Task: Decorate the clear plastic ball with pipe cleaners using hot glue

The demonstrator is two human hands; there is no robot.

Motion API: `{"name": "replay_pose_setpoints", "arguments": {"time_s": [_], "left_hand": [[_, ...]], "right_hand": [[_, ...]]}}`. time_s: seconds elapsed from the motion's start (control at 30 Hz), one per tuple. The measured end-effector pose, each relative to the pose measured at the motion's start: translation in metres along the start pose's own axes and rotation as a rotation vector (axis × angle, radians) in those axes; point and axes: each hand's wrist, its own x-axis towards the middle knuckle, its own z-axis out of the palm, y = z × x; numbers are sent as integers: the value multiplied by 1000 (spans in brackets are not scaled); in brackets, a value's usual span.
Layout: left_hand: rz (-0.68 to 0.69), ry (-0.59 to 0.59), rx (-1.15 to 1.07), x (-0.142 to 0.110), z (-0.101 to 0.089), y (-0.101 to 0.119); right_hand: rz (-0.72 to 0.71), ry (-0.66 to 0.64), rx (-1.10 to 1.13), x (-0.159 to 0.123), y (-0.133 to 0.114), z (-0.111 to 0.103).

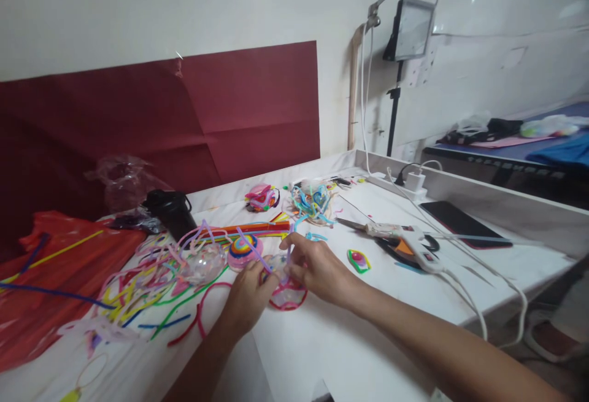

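Close together over the table, both my hands work on a clear, rounded plastic piece (pixel 291 296) with a pink-red rim. A light purple pipe cleaner (pixel 255 250) slants up between them, with a purple length also rising by the right fingers. My left hand (pixel 251 296) is closed on the near left side of the plastic piece. My right hand (pixel 321 269) pinches at the purple strip from the right; its fingertips partly hide the contact. Just behind the left hand sits a dome coiled in rainbow rings (pixel 243 250). A clear ball (pixel 203 264) lies among loose strips to its left.
Tangled colored pipe cleaners (pixel 133 288) and a red plastic bag (pixel 50 279) cover the left side, near a black bottle (pixel 172 213). On the right are a glue gun (pixel 405 236), scissors (pixel 352 225), trailing white cables (pixel 501 276) and a phone (pixel 464 224). A raised edge (pixel 497 190) borders the table.
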Motion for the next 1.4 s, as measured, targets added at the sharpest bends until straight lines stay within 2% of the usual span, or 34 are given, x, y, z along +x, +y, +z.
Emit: {"name": "replay_pose_setpoints", "arguments": {"time_s": [0.4,0.67,0.97,1.4], "left_hand": [[3,7,5,-1,-1,3],[-2,9,9,0,0,1],[10,43,33,-1,1,0],[20,21,-35,-3,-2,3]], "right_hand": [[-17,-89,44,2,4,-3],[-3,-102,89,3,6,-5],[-1,-86,186,5,12,-4],[19,-37,412,11,27,-1]]}}
